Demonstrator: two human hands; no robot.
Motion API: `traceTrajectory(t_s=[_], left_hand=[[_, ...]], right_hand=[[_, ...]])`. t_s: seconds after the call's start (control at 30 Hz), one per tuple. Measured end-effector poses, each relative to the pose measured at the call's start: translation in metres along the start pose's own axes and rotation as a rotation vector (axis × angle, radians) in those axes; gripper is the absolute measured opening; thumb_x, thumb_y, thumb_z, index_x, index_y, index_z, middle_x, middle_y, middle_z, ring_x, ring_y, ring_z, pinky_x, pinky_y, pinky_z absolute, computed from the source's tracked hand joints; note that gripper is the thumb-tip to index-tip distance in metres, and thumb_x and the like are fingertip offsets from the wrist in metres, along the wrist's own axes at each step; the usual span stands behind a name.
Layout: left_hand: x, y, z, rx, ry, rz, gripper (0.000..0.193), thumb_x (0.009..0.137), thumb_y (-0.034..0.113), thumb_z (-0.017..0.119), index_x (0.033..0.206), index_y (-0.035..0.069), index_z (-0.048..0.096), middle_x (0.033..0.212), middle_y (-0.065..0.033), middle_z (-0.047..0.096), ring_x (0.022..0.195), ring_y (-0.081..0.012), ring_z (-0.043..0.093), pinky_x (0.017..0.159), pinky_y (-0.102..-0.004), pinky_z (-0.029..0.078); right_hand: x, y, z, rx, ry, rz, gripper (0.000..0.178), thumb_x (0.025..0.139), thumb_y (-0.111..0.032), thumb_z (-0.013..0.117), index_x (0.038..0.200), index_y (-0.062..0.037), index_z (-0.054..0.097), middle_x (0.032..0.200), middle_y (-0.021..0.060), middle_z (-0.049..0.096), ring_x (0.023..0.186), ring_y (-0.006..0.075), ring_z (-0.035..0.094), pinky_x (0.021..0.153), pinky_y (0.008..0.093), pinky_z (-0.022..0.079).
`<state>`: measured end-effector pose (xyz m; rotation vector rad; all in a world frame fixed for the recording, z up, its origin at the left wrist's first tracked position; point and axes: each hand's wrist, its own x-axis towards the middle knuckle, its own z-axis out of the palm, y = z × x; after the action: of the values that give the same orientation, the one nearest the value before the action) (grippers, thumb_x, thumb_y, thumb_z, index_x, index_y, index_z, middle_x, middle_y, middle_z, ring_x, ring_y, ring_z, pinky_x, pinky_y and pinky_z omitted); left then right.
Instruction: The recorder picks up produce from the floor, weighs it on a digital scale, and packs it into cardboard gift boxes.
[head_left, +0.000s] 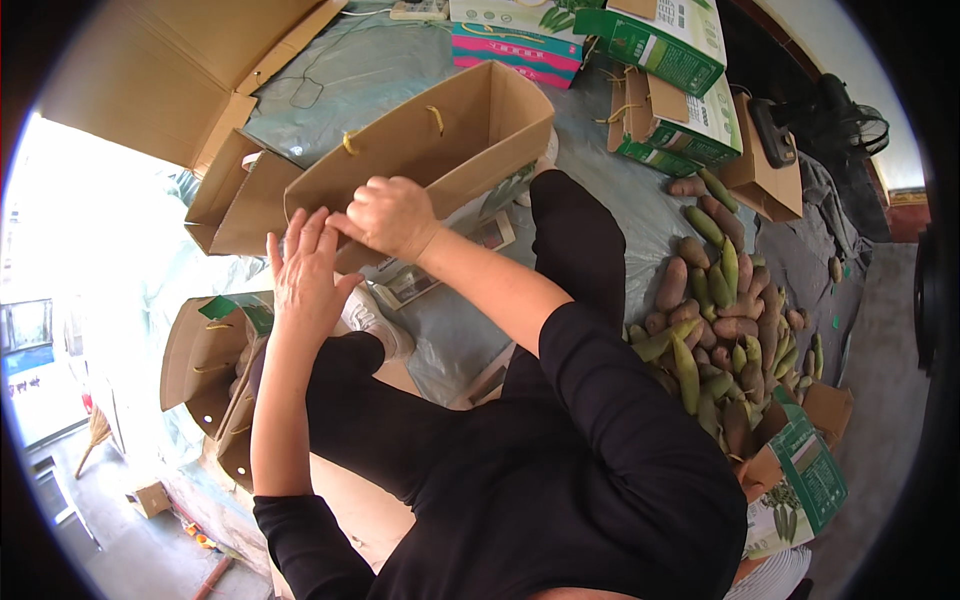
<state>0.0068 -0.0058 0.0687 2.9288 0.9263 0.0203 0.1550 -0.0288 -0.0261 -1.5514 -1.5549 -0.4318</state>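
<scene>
A long brown cardboard gift box (450,135), open at the top, lies in front of my legs. Yellow cord loops hang on its inner wall. My left hand (307,280) reaches its left end, palm down, fingers stretched out and resting against the cardboard. Beside it my right hand (390,220) is closed over the box's near edge. Its fingers are curled and the thumb points left, pressing the cardboard near my left fingertips. What lies under the right fingers is hidden.
Reddish and green long vegetables (735,310) are heaped at the right. Green-and-white boxes (680,60) stack at the back right. Another opened carton (215,365) stands at the left, and a large carton (170,75) at the back left. A fan (850,120) stands far right.
</scene>
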Motion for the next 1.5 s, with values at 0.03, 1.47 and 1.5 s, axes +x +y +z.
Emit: traceTrajectory(t_s=[0.03, 1.47, 1.5], left_hand=[[0.003, -0.003, 0.009, -0.002, -0.009, 0.005, 0.067, 0.066, 0.017, 0.076, 0.125, 0.004, 0.048, 0.133, -0.0104, 0.045, 0.13, -0.0303, 0.034, 0.107, -0.0548, 0.019], [0.024, -0.01, 0.067, -0.204, -0.15, -0.093, 0.027, 0.078, 0.007, 0.062, 0.104, 0.001, 0.06, 0.097, -0.0196, 0.063, 0.088, -0.0366, 0.061, 0.077, -0.0401, 0.048], [0.024, -0.01, 0.067, -0.202, -0.143, -0.092, 0.025, 0.078, 0.007, 0.062, 0.103, 0.001, 0.061, 0.096, -0.0197, 0.063, 0.088, -0.0365, 0.061, 0.077, -0.04, 0.048]], right_hand=[[-0.005, -0.005, -0.001, 0.013, -0.086, 0.044, 0.038, 0.079, -0.039, 0.062, 0.052, -0.0131, 0.058, 0.057, 0.0012, 0.055, 0.06, 0.0186, 0.057, 0.051, 0.0333, 0.045], [-0.367, 0.133, -0.195, -0.464, -0.855, 1.405, 0.053, 0.073, -0.022, 0.072, 0.119, -0.01, 0.048, 0.119, 0.0111, 0.051, 0.113, 0.031, 0.048, 0.091, 0.0416, 0.045], [-0.371, 0.137, -0.194, -0.454, -0.891, 1.415, 0.058, 0.073, -0.022, 0.072, 0.122, -0.0102, 0.045, 0.12, 0.0119, 0.05, 0.114, 0.032, 0.047, 0.093, 0.0411, 0.043]])
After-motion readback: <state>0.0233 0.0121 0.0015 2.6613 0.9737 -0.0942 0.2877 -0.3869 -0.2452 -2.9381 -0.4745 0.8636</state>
